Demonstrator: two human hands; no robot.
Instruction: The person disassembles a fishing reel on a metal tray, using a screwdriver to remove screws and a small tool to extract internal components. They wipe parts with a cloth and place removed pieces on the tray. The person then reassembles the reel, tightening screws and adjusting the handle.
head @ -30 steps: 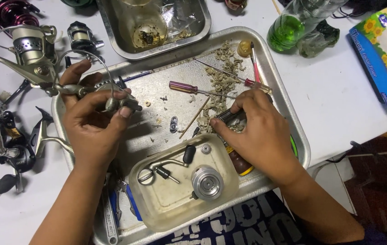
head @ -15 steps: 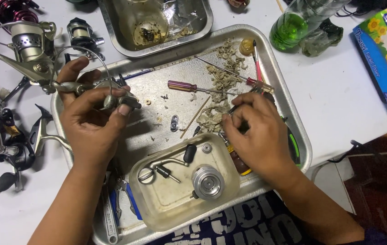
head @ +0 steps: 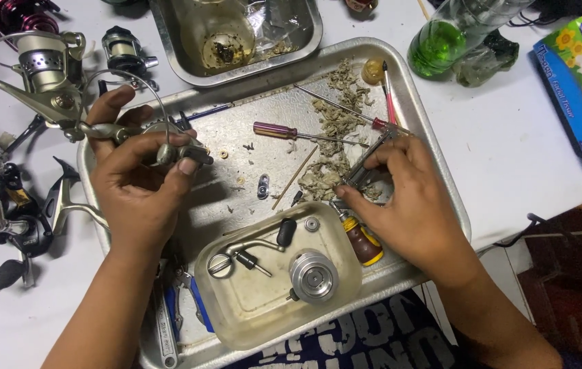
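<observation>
Left hand (head: 142, 188) grips reel body (head: 168, 140); right hand (head: 407, 198) pinches small metal tool (head: 366, 164), its tip hidden by fingers.

A green bottle (head: 441, 42) lies on the white bench (head: 509, 143) beside a flowered tissue pack (head: 581, 82). A steel pan (head: 236, 34) of murky liquid sits above the big tray (head: 441, 198). Spare reels (head: 4, 205) crowd the left edge. In the tray, a clear tub (head: 250, 307) holds a spool (head: 313, 275) and a handle (head: 257, 239); a red screwdriver (head: 277, 131) lies near grey debris (head: 335, 123).
</observation>
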